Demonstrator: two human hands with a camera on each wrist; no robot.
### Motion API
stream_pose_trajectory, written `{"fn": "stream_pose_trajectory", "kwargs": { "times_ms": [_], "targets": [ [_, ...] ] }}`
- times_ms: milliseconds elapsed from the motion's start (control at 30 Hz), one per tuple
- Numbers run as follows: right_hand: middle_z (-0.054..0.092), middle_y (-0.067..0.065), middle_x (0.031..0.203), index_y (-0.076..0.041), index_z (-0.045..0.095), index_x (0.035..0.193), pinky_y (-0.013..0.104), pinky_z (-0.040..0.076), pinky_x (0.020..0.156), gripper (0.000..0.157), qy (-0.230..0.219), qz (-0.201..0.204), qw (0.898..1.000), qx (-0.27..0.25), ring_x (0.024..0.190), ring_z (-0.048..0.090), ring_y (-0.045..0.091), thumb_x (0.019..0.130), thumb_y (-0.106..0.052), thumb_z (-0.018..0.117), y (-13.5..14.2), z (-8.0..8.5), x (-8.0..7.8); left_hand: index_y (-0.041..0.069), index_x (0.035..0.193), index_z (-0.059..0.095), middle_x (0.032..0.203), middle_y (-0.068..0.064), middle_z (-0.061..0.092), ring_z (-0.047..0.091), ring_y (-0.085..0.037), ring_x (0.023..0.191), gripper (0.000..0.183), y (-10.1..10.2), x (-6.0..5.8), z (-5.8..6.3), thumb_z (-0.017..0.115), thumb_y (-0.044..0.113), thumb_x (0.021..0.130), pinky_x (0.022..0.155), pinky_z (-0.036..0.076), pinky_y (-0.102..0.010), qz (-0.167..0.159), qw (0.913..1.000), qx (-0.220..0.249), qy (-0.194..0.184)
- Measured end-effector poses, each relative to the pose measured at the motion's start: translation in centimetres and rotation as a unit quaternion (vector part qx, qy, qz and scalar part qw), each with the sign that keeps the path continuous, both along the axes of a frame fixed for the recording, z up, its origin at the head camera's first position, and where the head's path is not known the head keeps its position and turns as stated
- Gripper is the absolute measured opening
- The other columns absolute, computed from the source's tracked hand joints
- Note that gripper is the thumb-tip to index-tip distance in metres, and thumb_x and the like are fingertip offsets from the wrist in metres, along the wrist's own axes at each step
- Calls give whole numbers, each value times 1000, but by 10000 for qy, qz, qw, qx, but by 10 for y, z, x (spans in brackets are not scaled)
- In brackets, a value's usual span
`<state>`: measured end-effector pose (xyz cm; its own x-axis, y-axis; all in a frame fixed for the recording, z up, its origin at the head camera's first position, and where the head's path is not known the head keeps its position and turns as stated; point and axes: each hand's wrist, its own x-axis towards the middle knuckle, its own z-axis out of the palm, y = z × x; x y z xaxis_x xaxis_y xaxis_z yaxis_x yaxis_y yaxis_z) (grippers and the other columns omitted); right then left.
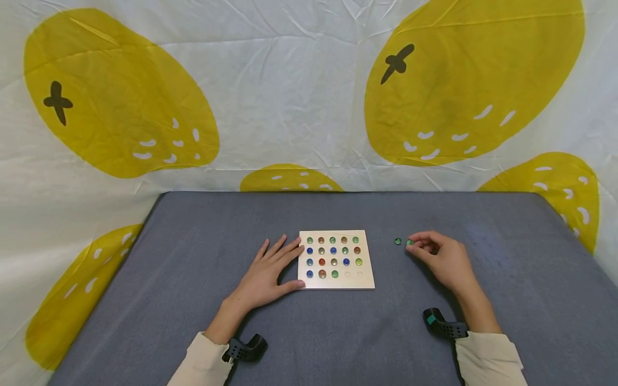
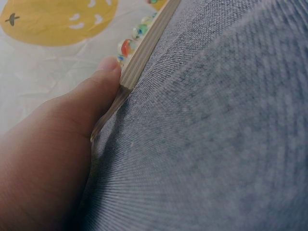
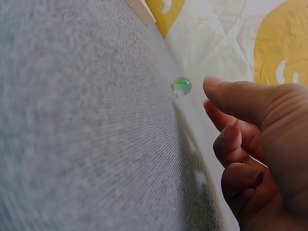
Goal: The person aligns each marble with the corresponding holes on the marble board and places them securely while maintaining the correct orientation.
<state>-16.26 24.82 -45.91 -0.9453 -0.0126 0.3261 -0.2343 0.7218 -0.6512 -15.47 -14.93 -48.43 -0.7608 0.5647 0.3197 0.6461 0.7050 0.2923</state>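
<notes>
A pale wooden board [image 1: 368,276] holds rows of coloured glass marbles, with two bare hollows at its near right corner. My left hand [image 1: 265,276] lies spread at the board's left side, fingertips over its edge. In the left wrist view, the thumb [image 2: 98,89] rests against the board's side [image 2: 144,53]. To the right of the board, my right hand [image 1: 444,260] reaches with bent fingers toward a green marble [image 1: 409,243]. The right wrist view shows a gap between the thumb tip and a green marble [image 3: 182,86]. Another green marble [image 1: 398,241] lies just left.
Grey cloth [image 1: 217,214] covers the table. A white curtain [image 1: 289,107] with yellow fruit prints hangs behind and to the sides. Black wrist-worn devices [image 1: 247,348] sit below both hands, by the light sleeves [image 1: 487,356].
</notes>
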Motion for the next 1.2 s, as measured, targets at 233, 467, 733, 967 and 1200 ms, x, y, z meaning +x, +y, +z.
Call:
{"fn": "stream_pose_trajectory", "kwargs": {
  "times_ms": [233,467,733,967,1200],
  "targets": [
    [66,0,81,-12,72,99,20,41,54,21,-18,211,9998,-66,67,55,9,86,-27,74,-7,4,1,19,149,38,155,1,29,19,-27,143,77,0,0,0,51,64,88,114,6,-53,-2,10000,4,-7],
    [66,-2,80,-13,72,97,21,43,56,18,-67,453,9989,-83,66,56,10,85,-26,76,-16,6,0,20,149,37,155,2,29,18,-27,143,76,0,0,1,52,64,89,115,6,-52,8,10000,12,-63],
    [65,-3,79,-13,72,97,23,44,56,17,-170,691,9973,-188,66,55,11,84,-22,77,-27,9,2,20,149,38,155,1,29,18,-27,143,77,0,0,0,51,65,88,114,6,-53,-5,10000,28,-14],
    [65,-5,79,-15,71,97,24,45,57,17,-373,905,9950,-189,66,56,12,83,-22,77,-38,9,3,20,149,38,155,1,29,19,-28,143,78,0,0,0,51,66,87,114,7,-54,-5,10000,48,23],
    [65,-4,80,-17,70,99,26,46,55,17,-608,1120,9904,-539,67,58,14,84,-21,77,-44,10,3,20,149,38,155,1,29,18,-28,143,77,0,0,1,52,64,88,114,7,-53,6,10000,26,-40]
  ]
}}
